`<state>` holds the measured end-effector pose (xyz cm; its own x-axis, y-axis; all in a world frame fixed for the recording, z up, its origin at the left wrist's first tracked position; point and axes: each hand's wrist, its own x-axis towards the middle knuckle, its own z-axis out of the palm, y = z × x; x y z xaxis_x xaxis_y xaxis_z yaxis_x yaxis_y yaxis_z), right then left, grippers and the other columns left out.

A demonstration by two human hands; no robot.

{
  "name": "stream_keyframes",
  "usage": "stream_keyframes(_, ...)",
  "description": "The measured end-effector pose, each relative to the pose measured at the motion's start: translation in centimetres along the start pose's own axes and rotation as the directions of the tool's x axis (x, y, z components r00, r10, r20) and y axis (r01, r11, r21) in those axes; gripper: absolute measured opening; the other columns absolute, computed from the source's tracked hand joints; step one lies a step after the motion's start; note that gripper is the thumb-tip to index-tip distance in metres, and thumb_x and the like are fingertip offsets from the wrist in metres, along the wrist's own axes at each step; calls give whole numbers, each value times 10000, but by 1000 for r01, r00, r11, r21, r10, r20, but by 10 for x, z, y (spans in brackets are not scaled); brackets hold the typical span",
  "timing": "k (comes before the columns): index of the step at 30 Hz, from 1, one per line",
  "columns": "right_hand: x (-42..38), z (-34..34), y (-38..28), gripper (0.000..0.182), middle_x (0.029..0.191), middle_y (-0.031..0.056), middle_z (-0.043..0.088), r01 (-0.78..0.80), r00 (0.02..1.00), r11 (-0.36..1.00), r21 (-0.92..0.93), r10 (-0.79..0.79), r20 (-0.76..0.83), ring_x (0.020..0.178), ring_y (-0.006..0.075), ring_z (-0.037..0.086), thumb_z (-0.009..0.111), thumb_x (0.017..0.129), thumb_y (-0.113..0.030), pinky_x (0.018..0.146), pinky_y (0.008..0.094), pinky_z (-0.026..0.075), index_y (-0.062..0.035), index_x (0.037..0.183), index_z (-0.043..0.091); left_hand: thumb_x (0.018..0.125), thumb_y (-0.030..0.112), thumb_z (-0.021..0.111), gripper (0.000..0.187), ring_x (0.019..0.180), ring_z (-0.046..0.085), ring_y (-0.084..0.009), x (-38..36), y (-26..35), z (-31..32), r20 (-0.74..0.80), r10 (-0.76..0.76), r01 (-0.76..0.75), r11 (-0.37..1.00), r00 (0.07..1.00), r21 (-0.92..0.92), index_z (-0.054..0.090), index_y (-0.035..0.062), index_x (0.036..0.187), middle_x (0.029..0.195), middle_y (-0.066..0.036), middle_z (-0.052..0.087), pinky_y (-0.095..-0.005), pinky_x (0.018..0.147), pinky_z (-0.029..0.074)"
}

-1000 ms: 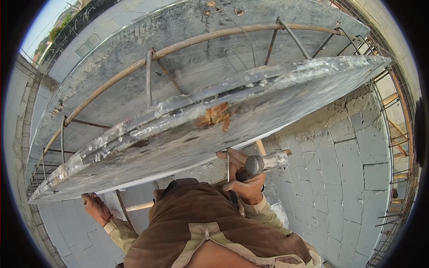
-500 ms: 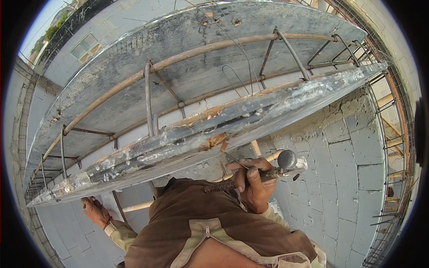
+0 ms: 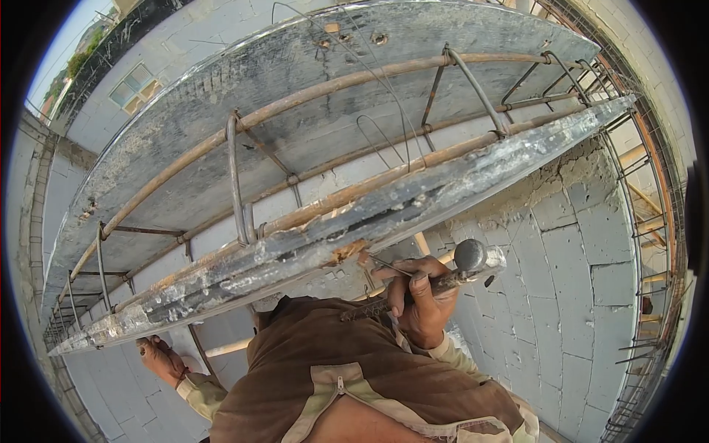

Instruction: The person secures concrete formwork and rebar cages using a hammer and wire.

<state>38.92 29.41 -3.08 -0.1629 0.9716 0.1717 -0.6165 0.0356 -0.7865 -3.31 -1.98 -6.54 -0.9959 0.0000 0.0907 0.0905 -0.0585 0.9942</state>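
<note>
My right hand (image 3: 428, 306) is closed around a hammer (image 3: 470, 256), whose round steel face points up toward me. The hammer's dark, ridged handle (image 3: 362, 310) lies across the front of my brown vest. A thin metal rod or wire (image 3: 388, 265) sticks out between the thumb and fingers of the same hand, toward the near board. My left hand (image 3: 162, 362) is raised at the lower left, its fingers curled close to the underside of the near formwork board (image 3: 295, 247). What those fingers hold, if anything, is hidden.
A rebar cage (image 3: 236, 177) with stirrups runs between the near board and the far formwork board (image 3: 295, 81). Loose tie wire (image 3: 380, 74) loops up from it. A grey block wall (image 3: 561, 280) stands at right, beside more rebar (image 3: 657, 199).
The view has shifted slightly, and the near board's left end sits lower in it. My left hand appears a little lower and further right. My right hand still grips the hammer.
</note>
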Motion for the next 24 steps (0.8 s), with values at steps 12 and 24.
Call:
stream_keyframes(12, -3, -2, 14, 763, 1116, 287, 681, -83, 996, 990, 117, 77, 54, 457, 109, 493, 601, 947, -548, 427, 215, 392, 167, 1202, 519, 953, 453, 657, 378, 671, 465, -47, 0, 6, 0, 73, -14, 15, 1000, 997, -10, 598, 80, 926, 794, 15, 560, -195, 575, 348)
stream_keyframes(24, -10, -8, 20, 771, 893, 203, 641, 13, 994, 986, 167, 5, -106, 487, 138, 472, 456, 976, -632, 419, 236, 352, 99, 1219, 499, 947, 443, 676, 387, 554, 398, -39, 3, 5, 3, 21, -5, 6, 999, 1000, -34, 594, 70, 882, 723, 3, 561, -189, 485, 287)
